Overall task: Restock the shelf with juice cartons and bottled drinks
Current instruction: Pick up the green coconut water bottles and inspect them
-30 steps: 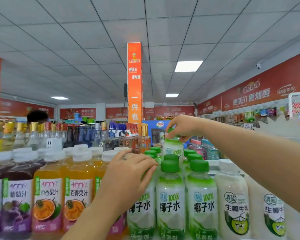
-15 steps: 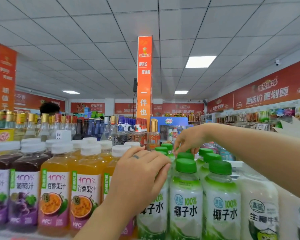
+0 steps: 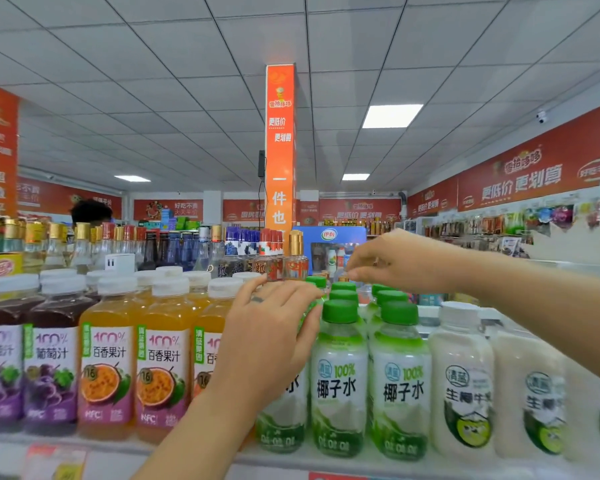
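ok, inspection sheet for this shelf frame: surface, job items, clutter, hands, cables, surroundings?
surface: white shelf, front rows filled, bottles upright.
job's things: left to right, grape juice bottles, passion fruit juice bottles, green-capped coconut water bottles, white-capped coconut milk bottles.
clutter: yellow carton behind the grape juice.
grippers: left hand, fingers curled round the front-left coconut water bottle; right hand above the rear green caps, grip unclear.
cables: black cable hangs beside the orange pillar.
surroundings: glass bottles behind, another person's head, red wall banners.
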